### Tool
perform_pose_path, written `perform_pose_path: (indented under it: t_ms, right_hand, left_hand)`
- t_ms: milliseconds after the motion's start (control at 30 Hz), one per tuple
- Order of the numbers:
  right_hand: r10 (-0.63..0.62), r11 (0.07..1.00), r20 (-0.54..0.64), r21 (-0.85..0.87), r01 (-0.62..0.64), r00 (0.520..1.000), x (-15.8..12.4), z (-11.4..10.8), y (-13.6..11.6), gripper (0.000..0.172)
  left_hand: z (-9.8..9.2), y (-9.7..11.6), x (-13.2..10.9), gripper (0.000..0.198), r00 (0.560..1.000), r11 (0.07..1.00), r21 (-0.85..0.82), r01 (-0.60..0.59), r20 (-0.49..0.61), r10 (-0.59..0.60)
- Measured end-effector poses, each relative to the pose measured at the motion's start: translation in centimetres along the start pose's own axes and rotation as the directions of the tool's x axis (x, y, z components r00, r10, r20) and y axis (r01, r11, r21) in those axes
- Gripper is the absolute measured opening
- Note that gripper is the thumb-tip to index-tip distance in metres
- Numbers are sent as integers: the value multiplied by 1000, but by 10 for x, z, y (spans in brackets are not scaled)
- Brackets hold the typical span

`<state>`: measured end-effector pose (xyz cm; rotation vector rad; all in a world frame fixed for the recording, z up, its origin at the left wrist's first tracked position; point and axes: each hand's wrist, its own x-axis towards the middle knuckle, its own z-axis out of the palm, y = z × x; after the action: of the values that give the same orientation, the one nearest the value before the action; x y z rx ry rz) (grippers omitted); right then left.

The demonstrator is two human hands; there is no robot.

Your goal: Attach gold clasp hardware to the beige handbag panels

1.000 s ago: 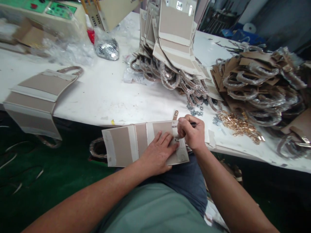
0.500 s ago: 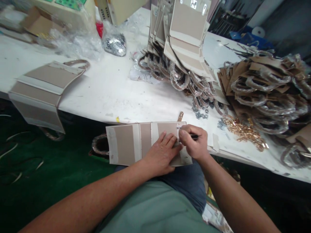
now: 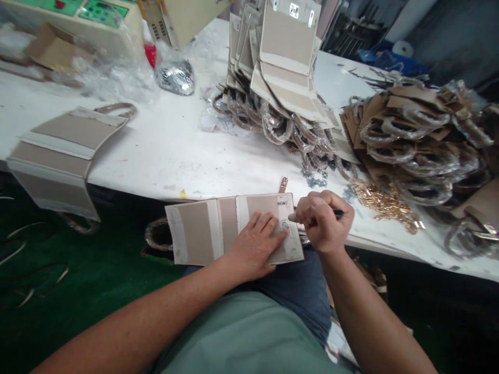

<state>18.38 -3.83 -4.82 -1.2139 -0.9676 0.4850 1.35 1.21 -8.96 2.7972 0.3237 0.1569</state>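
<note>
A beige bag panel (image 3: 230, 221) with pale strips lies across my lap, against the table's front edge. My left hand (image 3: 255, 241) rests flat on it, fingers spread, the fingertips near a small metal plate (image 3: 285, 224) at its right end. Another small metal piece (image 3: 281, 202) sits above that plate. My right hand (image 3: 325, 221) is closed around a slim tool (image 3: 293, 217) with a grey tip and a dark rear end; its exact kind is unclear. The tip points left, just over the panel's right edge. A plastic-wrapped handle (image 3: 158, 234) sticks out at the panel's left end.
Another bag panel (image 3: 58, 145) hangs over the table edge at left. Stacked panels (image 3: 288, 47) stand at the back, with wrapped brown bag parts (image 3: 413, 130) at right. Loose gold metal pieces (image 3: 384, 205) and grey plates (image 3: 314, 177) lie on the white table (image 3: 175, 150).
My right hand has lifted off the panel and moved right with the tool, uncovering the small metal plate. My left hand stays flat on the panel. The whole view has shifted slightly.
</note>
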Motion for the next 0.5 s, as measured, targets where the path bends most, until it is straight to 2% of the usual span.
perform_pose_path:
  t_ms: [67,133,200,267,333,433,500]
  right_hand:
    - [15,999,-4,40,-15,1000,-2,1,4,46]
    - [58,998,-6,2,-58,998,-3,0,6,44]
    - [77,997,-34,-18,-78,996,-5,-6,-2,44]
    - [43,997,-87,60,-38,995,-8,-17,-27,44]
    - [-24,978,-162,203,57,987,-17,-29,-63,41]
    - [-136,939,-258,275,208,956,-38,-42,-112,36]
    - [-139,955,-283,215,204,949,-50,-44,-128,38]
  left_hand:
    - [-1,2,0,90,1000,1000,14,13,-2,-13]
    - [-2,6,-2,88,1000,999,23,27,-2,-27]
    - [-3,12,-5,83,999,999,26,33,-2,-32]
    - [-5,19,-10,74,1000,1000,19,22,-21,-22]
    - [-14,25,-16,59,996,1000,-11,15,-86,-16]
    - [-48,28,-27,45,960,984,-176,26,-269,-74]
    - [-83,29,-35,42,918,923,-379,59,-343,-200]
